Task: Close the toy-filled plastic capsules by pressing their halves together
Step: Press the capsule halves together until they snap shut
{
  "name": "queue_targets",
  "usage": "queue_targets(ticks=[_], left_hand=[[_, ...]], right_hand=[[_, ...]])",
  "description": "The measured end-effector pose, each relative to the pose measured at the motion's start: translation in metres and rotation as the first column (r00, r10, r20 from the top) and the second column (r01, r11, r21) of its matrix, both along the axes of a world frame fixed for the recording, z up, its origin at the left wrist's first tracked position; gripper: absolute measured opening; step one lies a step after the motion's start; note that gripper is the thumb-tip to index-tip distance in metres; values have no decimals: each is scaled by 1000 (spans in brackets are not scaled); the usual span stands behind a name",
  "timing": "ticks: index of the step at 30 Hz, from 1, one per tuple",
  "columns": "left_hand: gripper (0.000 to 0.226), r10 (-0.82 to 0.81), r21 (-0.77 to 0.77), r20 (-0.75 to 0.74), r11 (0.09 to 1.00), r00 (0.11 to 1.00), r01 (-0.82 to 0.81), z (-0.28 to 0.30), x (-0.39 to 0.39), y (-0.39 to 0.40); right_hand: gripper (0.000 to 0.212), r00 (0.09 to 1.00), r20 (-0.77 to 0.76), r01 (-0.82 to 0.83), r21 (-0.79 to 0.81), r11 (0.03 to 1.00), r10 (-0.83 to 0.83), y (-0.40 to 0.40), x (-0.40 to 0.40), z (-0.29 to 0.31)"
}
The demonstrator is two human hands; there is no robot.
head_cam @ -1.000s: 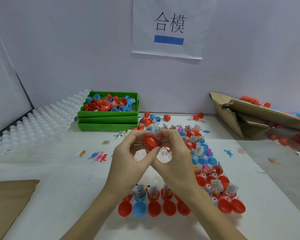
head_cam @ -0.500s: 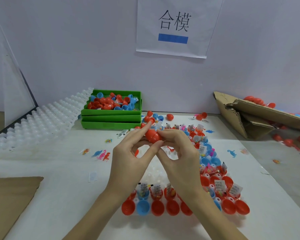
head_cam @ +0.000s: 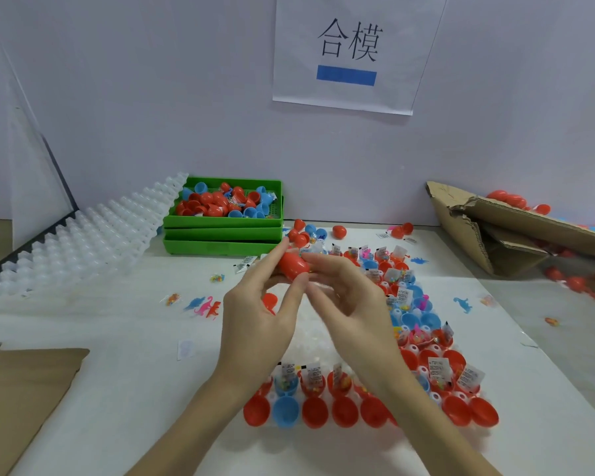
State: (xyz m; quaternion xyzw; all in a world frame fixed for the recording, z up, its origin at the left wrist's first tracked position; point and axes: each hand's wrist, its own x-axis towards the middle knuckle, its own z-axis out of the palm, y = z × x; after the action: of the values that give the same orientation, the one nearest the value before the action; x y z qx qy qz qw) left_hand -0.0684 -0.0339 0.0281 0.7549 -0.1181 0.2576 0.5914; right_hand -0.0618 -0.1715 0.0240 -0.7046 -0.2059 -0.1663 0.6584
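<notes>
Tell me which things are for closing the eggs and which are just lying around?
For the job: red plastic capsule, pinched by left hand and right hand; open toy-filled red and blue capsule halves.

Lying about: green plastic trays, torn brown cardboard box, small loose dinosaur toys.

Red capsule (head_cam: 293,266) partly covered by fingers of left hand (head_cam: 255,324) and right hand (head_cam: 352,314), seam possibly closed; clear tray (head_cam: 310,338) under both hands mostly hidden; cardboard box (head_cam: 516,228) and brown sheet (head_cam: 18,400) cut by frame edges; label print too small to read
</notes>
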Motion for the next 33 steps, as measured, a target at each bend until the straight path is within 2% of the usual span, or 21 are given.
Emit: queue_targets(ticks=[2,4,6,9,12,15,18,22,24,28,33], left_hand=[[53,7,104,43,995,999,-11,0,2,4],[51,7,202,108,979,994,-29,0,3,5],[54,-15,249,172,968,985,-28,1,3,5],[55,-71,300,236,954,969,-3,3,1,5],[57,-138,204,177,974,975,101,6,-2,6],[42,-144,232,206,968,968,95,8,-2,9],[31,-153,247,226,964,962,95,7,-1,9],[27,-154,270,280,960,947,76,5,0,9],[27,-138,269,304,962,943,54,4,1,9],[26,-80,259,311,966,947,-4,1,1,6],[26,-104,271,305,962,947,19,6,1,9]], right_hand=[[25,967,-170,-147,237,960,190,-3,-1,5],[27,869,-256,-261,492,831,424,-3,-1,10],[34,762,-274,-303,649,698,586,-4,-1,12],[39,660,-277,-328,729,600,698,-5,-1,13],[41,573,-260,-349,780,519,777,-4,-3,14],[41,515,-235,-319,840,439,824,-2,-6,13],[42,521,-236,-342,823,454,820,-3,-6,11],[49,593,-248,-373,758,535,766,-1,-6,13],[52,610,-241,-365,761,537,755,2,-7,11],[40,637,-247,-329,769,548,730,7,-8,7],[32,661,-276,-293,761,579,698,7,-9,7]])
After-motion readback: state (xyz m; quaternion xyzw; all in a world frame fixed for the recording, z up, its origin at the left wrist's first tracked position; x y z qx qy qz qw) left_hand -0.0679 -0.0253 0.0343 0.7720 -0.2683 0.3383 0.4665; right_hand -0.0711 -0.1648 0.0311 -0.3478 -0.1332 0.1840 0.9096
